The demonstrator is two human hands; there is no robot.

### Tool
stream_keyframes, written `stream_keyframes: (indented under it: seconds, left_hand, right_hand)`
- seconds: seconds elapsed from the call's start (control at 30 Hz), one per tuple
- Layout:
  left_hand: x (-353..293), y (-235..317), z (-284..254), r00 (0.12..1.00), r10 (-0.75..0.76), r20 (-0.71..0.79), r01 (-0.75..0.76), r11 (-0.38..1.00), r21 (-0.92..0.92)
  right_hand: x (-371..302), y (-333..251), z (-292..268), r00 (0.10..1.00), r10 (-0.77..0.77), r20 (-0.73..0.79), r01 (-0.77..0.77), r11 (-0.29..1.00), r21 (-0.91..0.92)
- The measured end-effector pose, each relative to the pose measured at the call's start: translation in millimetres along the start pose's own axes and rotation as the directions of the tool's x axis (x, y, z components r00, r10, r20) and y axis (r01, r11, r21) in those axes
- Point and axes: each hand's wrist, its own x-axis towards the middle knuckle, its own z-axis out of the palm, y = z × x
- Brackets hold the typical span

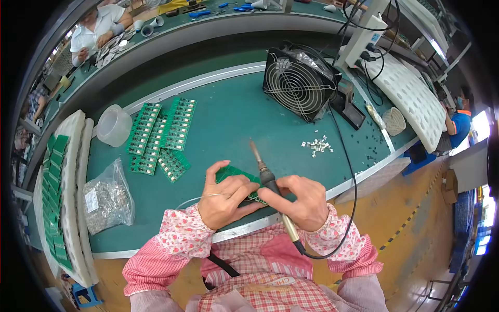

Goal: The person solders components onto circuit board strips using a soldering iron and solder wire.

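Worker's left hand (224,200) pinches green circuit board (235,174) at near edge of green bench (234,114); right hand (301,203) fist-grips soldering iron (266,177), tip raised beyond board. Fan (299,83) behind.

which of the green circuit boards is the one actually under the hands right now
The board under the left hand, beside the soldering iron; the others lie untouched farther left.

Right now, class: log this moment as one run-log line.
left hand: on green board, holds solder wire | right hand: grips soldering iron | tip up, off board
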Motion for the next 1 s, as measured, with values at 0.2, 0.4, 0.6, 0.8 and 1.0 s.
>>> stream_keyframes:
  seconds: [0.2,0.4,0.6,0.8,1.0]
  left_hand:
    - [-0.5,10.3,-2.1,0.999,-0.02,0.032,0.021,1.0,-0.007]
    - [-0.2,5.0,-2.3,1.0,-0.027,0.011,0.027,1.0,0.007]
    - [1.9,4.3,-1.0,1.0,-0.02,-0.001,0.02,1.0,0.003]
    - [1.4,3.6,-1.6,1.0,-0.023,0.01,0.023,1.0,0.004]
    - [-0.1,2.7,-1.8,1.0,-0.023,0.012,0.023,1.0,-0.007]
  right_hand:
    - [-26.9,2.6,5.7,0.947,0.306,-0.099,-0.288,0.943,0.168]
    - [-51.5,-19.4,-13.9,0.665,0.692,-0.282,-0.454,0.674,0.583]
    - [-61.5,-38.1,-21.7,0.625,0.738,-0.254,-0.425,0.595,0.682]
    - [-65.2,-34.3,-14.9,0.68,0.673,-0.289,-0.373,0.658,0.655]
    - [-68.3,-34.5,-12.7,0.691,0.659,-0.299,-0.364,0.674,0.643]
